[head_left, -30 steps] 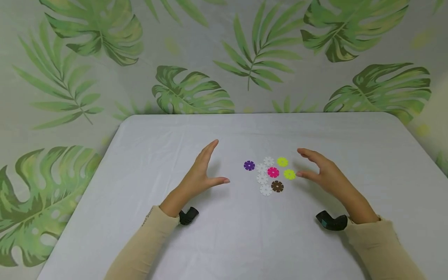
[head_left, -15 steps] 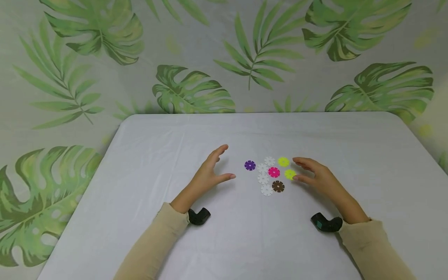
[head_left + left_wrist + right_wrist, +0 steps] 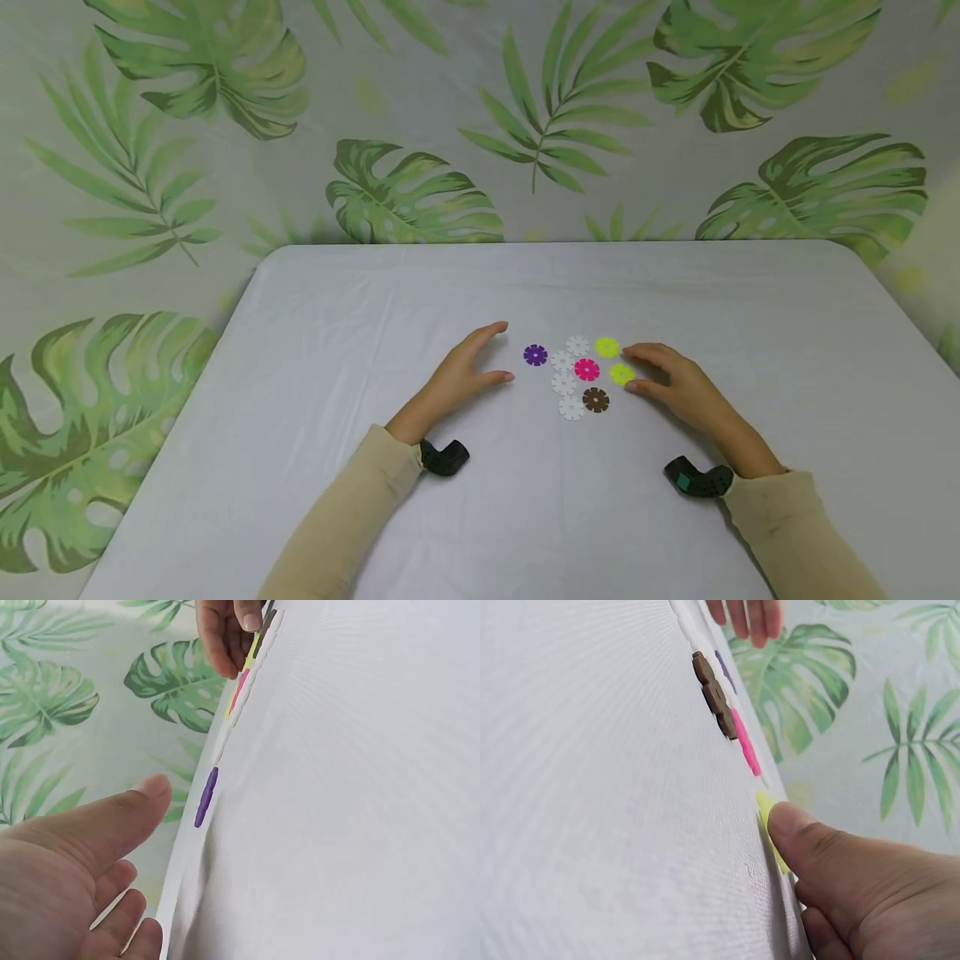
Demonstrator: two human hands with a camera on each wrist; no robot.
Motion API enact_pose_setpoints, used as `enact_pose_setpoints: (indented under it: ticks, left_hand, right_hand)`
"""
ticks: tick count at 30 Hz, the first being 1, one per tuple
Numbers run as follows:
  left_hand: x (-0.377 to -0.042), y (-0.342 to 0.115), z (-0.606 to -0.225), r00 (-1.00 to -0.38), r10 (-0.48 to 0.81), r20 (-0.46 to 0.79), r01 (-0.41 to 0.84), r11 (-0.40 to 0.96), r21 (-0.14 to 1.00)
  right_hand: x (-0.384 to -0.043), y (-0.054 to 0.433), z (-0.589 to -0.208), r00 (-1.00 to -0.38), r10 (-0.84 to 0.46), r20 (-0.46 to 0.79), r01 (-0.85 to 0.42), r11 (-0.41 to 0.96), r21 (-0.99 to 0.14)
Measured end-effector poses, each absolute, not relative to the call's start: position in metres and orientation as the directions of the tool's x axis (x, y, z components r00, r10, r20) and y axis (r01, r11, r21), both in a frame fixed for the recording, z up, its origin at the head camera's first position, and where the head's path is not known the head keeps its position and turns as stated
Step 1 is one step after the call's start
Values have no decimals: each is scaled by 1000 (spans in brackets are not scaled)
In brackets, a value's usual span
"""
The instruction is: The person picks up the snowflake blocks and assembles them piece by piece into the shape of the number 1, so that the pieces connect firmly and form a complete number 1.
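Observation:
Several notched plastic discs lie flat in a loose cluster in the head view. A purple disc (image 3: 536,355) sits at its left, and a column of white discs (image 3: 563,384) runs beside a pink disc (image 3: 587,370) and a brown disc (image 3: 596,400). Two yellow discs (image 3: 607,347) are on the right side. My left hand (image 3: 468,371) is left of the purple disc, thumb and fingers apart and holding nothing. Close against the yellow discs is my right hand (image 3: 678,379), its thumb tip overlapping the edge of the nearer yellow disc (image 3: 769,817) in the right wrist view.
A white cloth (image 3: 510,508) covers the table, whose far edge meets a leaf-patterned backdrop (image 3: 420,117). Black wrist devices (image 3: 446,458) stick out from the beige sleeves (image 3: 348,508).
My left hand has moved right toward the purple disc, its thumb and fingers drawing somewhat closer together. My right hand has shifted left and come down beside the yellow discs. The discs stay in place.

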State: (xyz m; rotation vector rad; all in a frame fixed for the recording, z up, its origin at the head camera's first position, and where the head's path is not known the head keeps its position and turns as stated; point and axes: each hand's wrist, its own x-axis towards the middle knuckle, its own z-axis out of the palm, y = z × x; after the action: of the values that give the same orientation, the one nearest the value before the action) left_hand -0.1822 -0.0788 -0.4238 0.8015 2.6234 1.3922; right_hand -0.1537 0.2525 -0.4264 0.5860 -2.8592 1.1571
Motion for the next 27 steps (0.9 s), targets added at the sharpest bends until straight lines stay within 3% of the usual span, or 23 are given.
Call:
enact_pose_setpoints:
  ticks: [11,27]
  left_hand:
    - [-192,-64,-431,-851,507,138,430,520,738]
    - [-205,-41,-432,-863,477,164,488,706,513]
  right_hand:
    - [-154,251,-430,-916,-369,160,-382,674,-633]
    - [-153,250,-431,-932,-324,166,-345,642,-685]
